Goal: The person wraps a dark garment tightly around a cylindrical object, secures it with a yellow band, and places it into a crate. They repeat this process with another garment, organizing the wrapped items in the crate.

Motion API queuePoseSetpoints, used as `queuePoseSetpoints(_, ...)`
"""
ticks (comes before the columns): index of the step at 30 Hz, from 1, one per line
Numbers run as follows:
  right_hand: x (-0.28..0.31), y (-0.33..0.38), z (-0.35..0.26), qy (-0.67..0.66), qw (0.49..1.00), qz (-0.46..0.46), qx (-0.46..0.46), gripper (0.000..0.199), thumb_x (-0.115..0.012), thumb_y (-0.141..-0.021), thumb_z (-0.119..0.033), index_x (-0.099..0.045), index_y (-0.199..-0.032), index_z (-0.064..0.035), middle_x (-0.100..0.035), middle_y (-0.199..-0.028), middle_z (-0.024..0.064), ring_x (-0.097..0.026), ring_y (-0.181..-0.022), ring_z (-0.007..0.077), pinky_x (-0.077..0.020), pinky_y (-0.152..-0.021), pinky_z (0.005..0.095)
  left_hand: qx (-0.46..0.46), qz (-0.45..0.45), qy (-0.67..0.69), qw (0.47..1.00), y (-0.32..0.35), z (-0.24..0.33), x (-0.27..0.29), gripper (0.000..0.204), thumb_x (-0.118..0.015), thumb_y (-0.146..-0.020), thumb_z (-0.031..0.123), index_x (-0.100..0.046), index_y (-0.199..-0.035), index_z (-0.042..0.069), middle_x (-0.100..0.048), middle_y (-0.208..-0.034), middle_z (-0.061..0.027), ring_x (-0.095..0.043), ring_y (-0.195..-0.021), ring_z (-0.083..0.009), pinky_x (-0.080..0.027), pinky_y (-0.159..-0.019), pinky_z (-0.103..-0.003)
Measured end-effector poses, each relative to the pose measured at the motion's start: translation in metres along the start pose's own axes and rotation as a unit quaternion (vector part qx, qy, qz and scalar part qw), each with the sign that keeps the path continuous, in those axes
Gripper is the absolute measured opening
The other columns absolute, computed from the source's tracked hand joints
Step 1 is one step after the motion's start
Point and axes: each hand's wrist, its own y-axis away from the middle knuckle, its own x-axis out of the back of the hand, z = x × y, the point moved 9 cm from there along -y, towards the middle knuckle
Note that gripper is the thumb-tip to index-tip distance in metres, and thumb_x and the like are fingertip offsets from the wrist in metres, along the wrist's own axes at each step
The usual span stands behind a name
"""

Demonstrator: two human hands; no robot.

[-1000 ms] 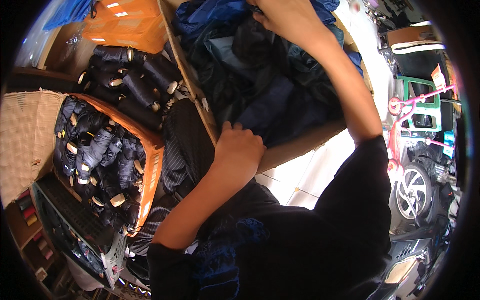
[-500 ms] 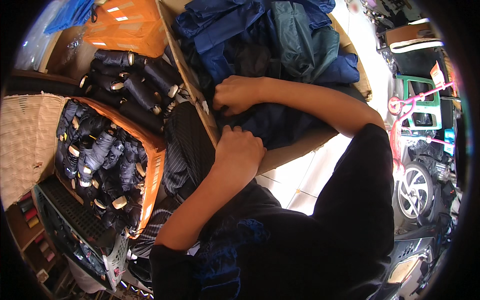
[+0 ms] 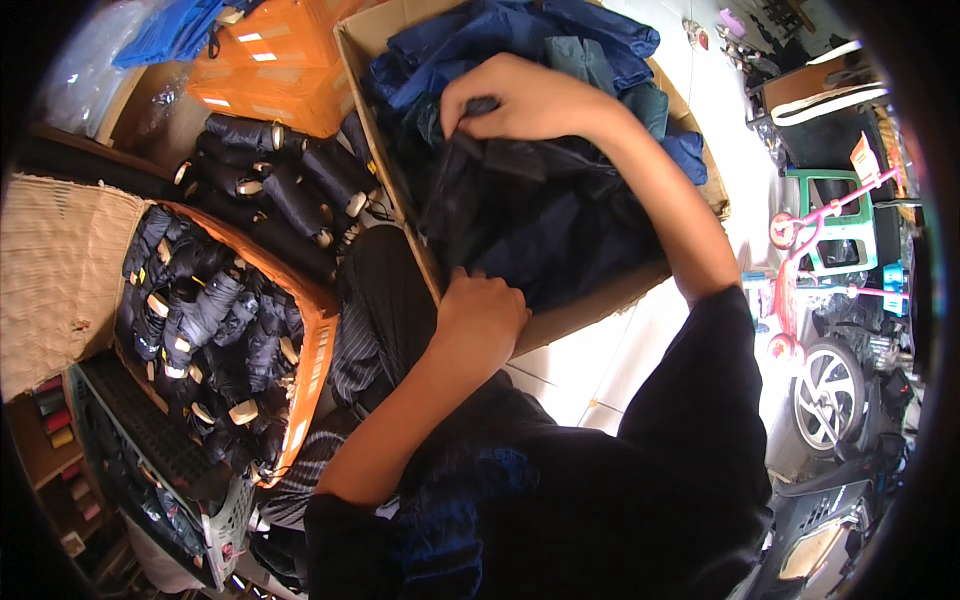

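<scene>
A large cardboard box point(image 3: 575, 315) in front of me holds folded blue and dark green fabric pieces point(image 3: 590, 65). My right hand point(image 3: 515, 100) pinches a black cloth point(image 3: 480, 200) between thumb and fingers and holds its upper end raised inside the box. This thin cloth hangs down toward my left hand point(image 3: 482, 315). At the near left edge of the box, my left hand is closed at the cloth's lower end, its fingertips partly hidden. Beneath the black cloth lies dark blue fabric point(image 3: 570, 255).
To the left, an orange-edged carton point(image 3: 318, 350) holds many black folded umbrellas point(image 3: 205, 310). More umbrellas point(image 3: 290, 200) lie behind it, beside an orange taped package point(image 3: 280, 75). A plastic crate point(image 3: 235, 505) stands at lower left. On the right are a pink scooter point(image 3: 785, 290), a green stool point(image 3: 862, 205) and a motorbike wheel point(image 3: 828, 395).
My right hand has moved up and away from my left, raising the black cloth and spreading it over the other fabric. My left hand stays near the box edge.
</scene>
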Motion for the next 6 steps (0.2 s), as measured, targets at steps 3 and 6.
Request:
queuePoseSetpoints(3,0.062,0.022,-0.012,-0.041,0.990,0.132,-0.031,0.014,-0.059,-0.086,-0.002,-0.068,-0.096,-0.0003,-0.068,-0.092,0.0065,-0.063,-0.092,0.0190,-0.0466,-0.088,0.0285,-0.028,0.073,0.001,0.997,0.001,0.003,0.013,0.032,-0.060,-0.090,0.032,-0.072,-0.086,0.003,-0.070,-0.092,-0.0131,-0.066,-0.090,-0.0295,-0.047,-0.088,-0.044)
queuePoseSetpoints(6,0.106,0.056,-0.003,-0.116,0.955,0.269,-0.046,0.017,-0.059,-0.088,-0.003,-0.068,-0.101,-0.0060,-0.067,-0.103,0.0070,-0.060,-0.102,0.0176,-0.0403,-0.097,0.0249,-0.056,0.188,0.066,0.978,0.006,0.007,0.037,0.029,-0.063,-0.089,0.030,-0.070,-0.095,0.003,-0.067,-0.098,-0.0108,-0.064,-0.087,-0.0287,-0.047,-0.085,-0.045)
